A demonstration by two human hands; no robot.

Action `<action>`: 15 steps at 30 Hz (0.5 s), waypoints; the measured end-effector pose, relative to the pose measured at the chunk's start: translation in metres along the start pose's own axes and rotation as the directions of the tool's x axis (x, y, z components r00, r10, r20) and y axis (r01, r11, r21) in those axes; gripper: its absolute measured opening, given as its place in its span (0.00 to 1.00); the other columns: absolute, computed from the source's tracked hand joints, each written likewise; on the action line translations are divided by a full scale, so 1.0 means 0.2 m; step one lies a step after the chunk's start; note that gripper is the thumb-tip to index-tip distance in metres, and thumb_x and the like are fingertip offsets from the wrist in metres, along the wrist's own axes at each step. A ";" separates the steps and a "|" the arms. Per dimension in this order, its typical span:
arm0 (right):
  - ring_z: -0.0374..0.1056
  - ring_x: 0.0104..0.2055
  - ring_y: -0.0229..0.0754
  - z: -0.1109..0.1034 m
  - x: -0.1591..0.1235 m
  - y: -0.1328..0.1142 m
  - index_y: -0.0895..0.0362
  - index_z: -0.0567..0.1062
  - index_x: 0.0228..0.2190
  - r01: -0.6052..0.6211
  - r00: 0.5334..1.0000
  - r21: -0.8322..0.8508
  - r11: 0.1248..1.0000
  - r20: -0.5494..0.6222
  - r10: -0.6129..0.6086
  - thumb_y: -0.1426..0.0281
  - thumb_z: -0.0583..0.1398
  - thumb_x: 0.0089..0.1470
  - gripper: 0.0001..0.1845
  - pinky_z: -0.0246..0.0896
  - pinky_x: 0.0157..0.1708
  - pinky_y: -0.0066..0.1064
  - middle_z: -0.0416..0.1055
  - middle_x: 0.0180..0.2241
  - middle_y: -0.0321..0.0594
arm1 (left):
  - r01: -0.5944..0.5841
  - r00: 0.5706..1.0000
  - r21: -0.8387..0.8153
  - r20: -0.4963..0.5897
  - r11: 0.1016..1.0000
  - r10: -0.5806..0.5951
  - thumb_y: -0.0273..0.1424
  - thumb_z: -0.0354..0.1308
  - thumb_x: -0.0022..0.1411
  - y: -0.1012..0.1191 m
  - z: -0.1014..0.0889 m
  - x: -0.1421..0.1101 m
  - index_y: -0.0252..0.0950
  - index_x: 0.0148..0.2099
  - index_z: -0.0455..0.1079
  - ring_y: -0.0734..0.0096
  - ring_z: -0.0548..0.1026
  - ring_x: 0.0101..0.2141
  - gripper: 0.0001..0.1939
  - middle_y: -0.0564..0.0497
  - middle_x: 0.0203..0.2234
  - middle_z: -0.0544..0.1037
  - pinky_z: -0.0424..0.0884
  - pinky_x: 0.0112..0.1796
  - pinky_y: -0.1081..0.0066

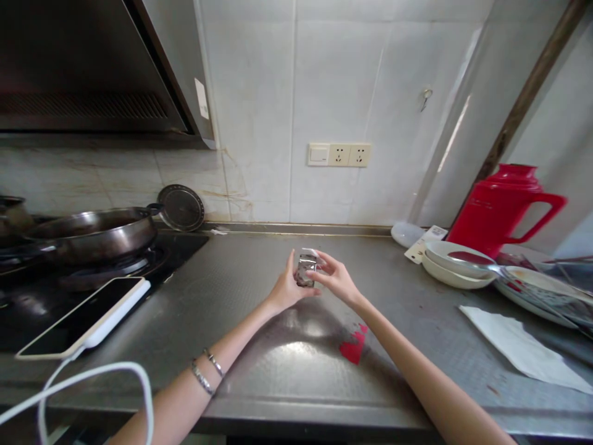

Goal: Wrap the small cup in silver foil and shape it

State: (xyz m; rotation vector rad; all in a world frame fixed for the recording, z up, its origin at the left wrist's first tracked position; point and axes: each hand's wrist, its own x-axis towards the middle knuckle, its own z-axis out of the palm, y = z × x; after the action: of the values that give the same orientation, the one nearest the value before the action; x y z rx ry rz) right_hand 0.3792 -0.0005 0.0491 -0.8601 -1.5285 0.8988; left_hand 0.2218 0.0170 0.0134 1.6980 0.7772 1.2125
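A small shiny container (306,270), clear or silvery with dark patches, is held above the middle of the steel counter. My left hand (286,289) wraps it from the left, with the thumb up along its side and fingers beneath. From the right, my right hand (337,279) grips its side and upper edge with bent fingers. A small white piece (309,252) shows at the container's top by my right fingertips; whether it is a lid or paper I cannot tell. Two bracelets (207,372) circle my left forearm.
Left are a stove with a steel pan (97,235), a round dark lid (181,207), and a phone (83,318) with a white cable (139,371). Right are a red thermos jug (498,210), stacked bowls (458,275), a plate (532,300) and white paper (521,343). Sockets (340,155) sit on the wall.
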 end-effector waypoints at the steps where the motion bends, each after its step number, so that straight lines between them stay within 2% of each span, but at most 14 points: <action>1: 0.72 0.46 0.47 -0.01 0.00 -0.01 0.56 0.71 0.50 -0.007 1.000 0.004 1.000 0.002 0.007 0.62 0.69 0.41 0.33 0.67 0.49 0.40 0.74 0.47 0.44 | -0.023 1.000 0.024 0.009 0.999 0.023 0.37 0.74 0.39 0.00 0.00 0.00 0.39 0.69 0.27 0.59 0.76 0.42 0.68 0.41 0.45 0.75 0.72 0.43 0.60; 4: 0.73 0.44 0.47 -0.01 0.00 -0.04 0.56 0.70 0.51 -0.061 0.997 0.084 0.995 0.055 0.056 0.60 0.67 0.44 0.32 0.71 0.45 0.40 0.76 0.44 0.43 | -0.101 0.995 0.137 -0.007 0.985 0.103 0.38 0.74 0.37 -0.01 -0.02 0.00 0.41 0.69 0.30 0.53 0.73 0.47 0.68 0.37 0.52 0.69 0.71 0.46 0.54; 6: 0.74 0.42 0.48 0.00 -0.01 -0.07 0.56 0.71 0.49 -0.114 0.991 0.124 0.986 0.078 0.105 0.58 0.66 0.45 0.31 0.73 0.40 0.39 0.76 0.42 0.42 | -0.187 0.980 0.241 -0.015 0.952 0.197 0.37 0.75 0.33 0.00 -0.03 0.00 0.44 0.68 0.33 0.47 0.68 0.53 0.69 0.35 0.57 0.61 0.67 0.50 0.49; 9: 0.74 0.40 0.47 0.01 -0.02 -0.09 0.57 0.73 0.45 -0.169 0.985 0.077 0.983 0.060 0.164 0.56 0.66 0.44 0.28 0.74 0.34 0.35 0.76 0.40 0.42 | -0.289 0.954 0.365 0.032 0.885 0.299 0.39 0.75 0.32 0.00 -0.04 0.00 0.46 0.68 0.35 0.42 0.59 0.59 0.68 0.36 0.61 0.54 0.61 0.55 0.45; 11: 0.74 0.38 0.45 0.01 -0.02 -0.09 0.58 0.73 0.43 -0.184 0.982 0.034 0.982 0.056 0.182 0.55 0.65 0.44 0.27 0.74 0.31 0.33 0.76 0.38 0.41 | -0.312 0.947 0.407 0.057 0.858 0.317 0.39 0.74 0.36 0.01 -0.04 0.00 0.45 0.67 0.36 0.42 0.57 0.60 0.65 0.36 0.62 0.51 0.59 0.56 0.44; 15: 0.73 0.36 0.44 0.02 -0.02 -0.07 0.59 0.74 0.41 -0.194 0.980 -0.006 0.981 0.034 0.194 0.54 0.65 0.44 0.26 0.74 0.29 0.32 0.75 0.36 0.41 | -0.302 0.947 0.454 0.037 0.839 0.321 0.34 0.72 0.40 0.00 -0.04 0.00 0.41 0.64 0.43 0.44 0.58 0.60 0.55 0.36 0.61 0.53 0.59 0.57 0.47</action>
State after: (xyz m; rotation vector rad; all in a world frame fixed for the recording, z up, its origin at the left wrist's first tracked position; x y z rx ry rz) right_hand 0.3757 -0.0102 0.0597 -1.0126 -1.4934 1.0580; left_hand 0.2147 0.0190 0.0135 2.2623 0.8822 1.3597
